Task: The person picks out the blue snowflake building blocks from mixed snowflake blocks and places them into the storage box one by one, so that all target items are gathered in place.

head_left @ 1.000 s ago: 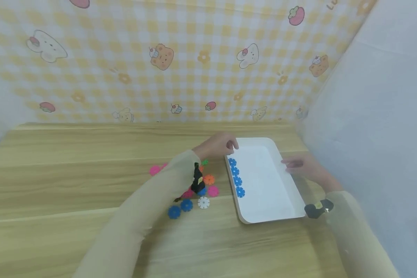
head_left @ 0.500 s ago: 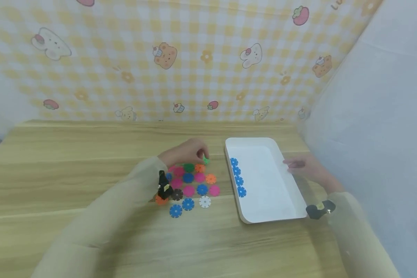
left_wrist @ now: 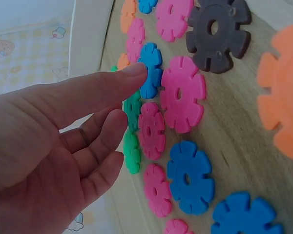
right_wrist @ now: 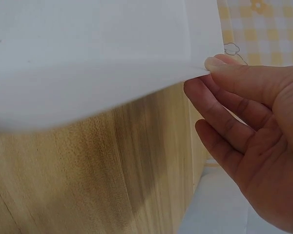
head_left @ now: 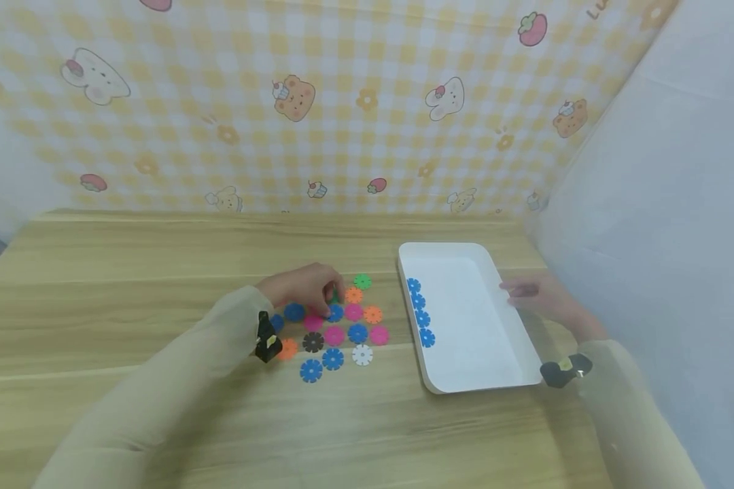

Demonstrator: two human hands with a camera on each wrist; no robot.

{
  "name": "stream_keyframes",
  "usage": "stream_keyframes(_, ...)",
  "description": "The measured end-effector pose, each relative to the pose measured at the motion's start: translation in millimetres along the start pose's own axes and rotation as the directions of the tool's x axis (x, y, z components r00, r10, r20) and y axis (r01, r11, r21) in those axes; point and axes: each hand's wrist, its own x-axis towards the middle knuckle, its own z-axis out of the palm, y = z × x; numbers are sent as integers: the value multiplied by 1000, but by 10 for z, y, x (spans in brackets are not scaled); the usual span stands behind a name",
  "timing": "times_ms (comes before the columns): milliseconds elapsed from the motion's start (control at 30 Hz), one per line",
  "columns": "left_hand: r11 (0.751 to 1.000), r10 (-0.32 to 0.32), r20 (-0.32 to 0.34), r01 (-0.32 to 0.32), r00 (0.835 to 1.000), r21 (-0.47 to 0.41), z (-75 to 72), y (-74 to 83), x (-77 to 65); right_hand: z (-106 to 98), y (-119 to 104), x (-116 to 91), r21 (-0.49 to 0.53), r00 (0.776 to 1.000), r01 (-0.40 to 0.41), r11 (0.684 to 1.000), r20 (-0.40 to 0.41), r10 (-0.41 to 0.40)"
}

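My left hand (head_left: 308,288) is over the left side of a group of notched plastic discs. In the left wrist view its thumb (left_wrist: 134,70) overlaps a blue disc (left_wrist: 152,80); whether it touches is unclear. Nothing is visibly held between its bent fingers. Close by lie a pink disc (left_wrist: 181,100), a dark green disc (left_wrist: 132,108) and a bright green disc (head_left: 362,281). At the right, my right hand (head_left: 541,299) pinches the rim of a white tray (head_left: 480,319), thumb above and fingers beneath. Several blue discs (head_left: 422,318) line the tray's left side.
Loose discs lie on the wooden table (head_left: 159,258), among them a white disc (head_left: 362,354), a brown disc (head_left: 313,341) and an orange disc (head_left: 373,314). A checked cloth (head_left: 342,136) hangs behind, and a white sheet (head_left: 667,204) hangs at the right.
My left hand has moved from the tray's left edge back left over the discs. It passed the bright green disc, which now lies uncovered. My right hand stays on the rim.
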Motion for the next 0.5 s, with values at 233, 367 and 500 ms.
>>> stream_keyframes(233,997,37,0,-37,999,72,14,-18,16,-2,-25,-11,13,1000,-30,999,9,30)
stream_keyframes(367,994,50,2,-50,999,97,20,-37,29,-2,-19,-9,17,999,-36,999,16,35)
stream_keyframes(500,993,54,8,-55,999,107,29,-45,47,3,-9,-7,14,1000,-20,1000,15,20)
